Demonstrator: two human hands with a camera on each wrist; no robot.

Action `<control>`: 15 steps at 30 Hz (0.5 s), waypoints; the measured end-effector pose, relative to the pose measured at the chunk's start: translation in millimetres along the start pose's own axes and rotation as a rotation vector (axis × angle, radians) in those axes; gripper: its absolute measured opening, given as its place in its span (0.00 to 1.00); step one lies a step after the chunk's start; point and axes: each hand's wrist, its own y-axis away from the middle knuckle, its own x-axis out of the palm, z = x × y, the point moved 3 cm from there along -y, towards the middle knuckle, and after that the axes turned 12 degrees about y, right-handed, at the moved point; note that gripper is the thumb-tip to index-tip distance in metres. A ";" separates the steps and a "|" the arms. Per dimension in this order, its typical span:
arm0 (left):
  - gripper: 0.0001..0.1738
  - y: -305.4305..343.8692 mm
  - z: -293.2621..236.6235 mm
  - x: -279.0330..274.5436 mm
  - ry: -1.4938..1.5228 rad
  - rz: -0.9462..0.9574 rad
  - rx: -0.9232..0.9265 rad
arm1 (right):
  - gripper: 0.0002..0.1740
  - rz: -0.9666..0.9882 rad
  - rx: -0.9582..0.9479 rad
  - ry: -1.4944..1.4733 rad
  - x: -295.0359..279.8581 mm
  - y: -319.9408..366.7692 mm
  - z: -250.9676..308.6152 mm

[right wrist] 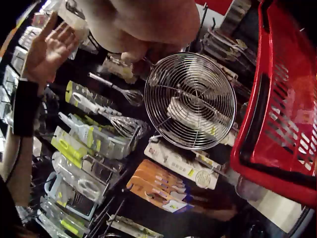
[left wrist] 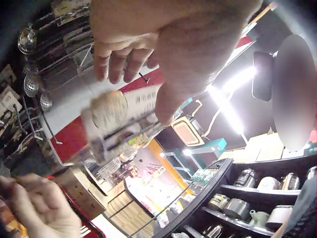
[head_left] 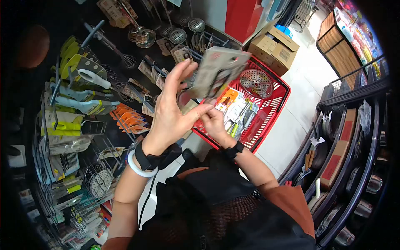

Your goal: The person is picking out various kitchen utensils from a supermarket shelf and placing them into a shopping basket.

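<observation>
My left hand [head_left: 168, 114] is raised, its fingers extended and the thumb reaching toward my right hand. A blurred carded package [head_left: 221, 71] is just beyond the left fingertips, and the left thumb overlaps its edge in the left wrist view. My right hand [head_left: 214, 125] is lower, with curled fingers partly hidden behind the left thumb. In the right wrist view, a round spiral wire skimmer [right wrist: 190, 101] hangs at the right hand's fingertips, which pinch near its rim. A red shopping basket [head_left: 281, 93] stands beyond both hands.
The basket holds a perforated metal disc [head_left: 256, 83] and several packaged items. On the left, a display rack carries whisks, ladles [head_left: 178, 36] and orange-carded tools [head_left: 129, 118]. A cardboard box [head_left: 273, 48] stands behind the basket. Shelves with pans and a long box [head_left: 339, 150] line the right.
</observation>
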 end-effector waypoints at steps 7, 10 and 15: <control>0.10 55.3 19.2 -4.4 -0.120 0.045 0.165 | 0.22 0.177 -0.502 0.325 46.1 1.7 4.6; 0.10 80.3 43.4 -13.2 -0.144 -0.021 0.101 | 0.20 0.188 -0.295 0.305 33.4 11.1 33.1; 0.09 89.0 76.9 -17.7 -0.187 -0.128 -0.048 | 0.18 0.323 0.199 0.224 40.5 20.3 -2.4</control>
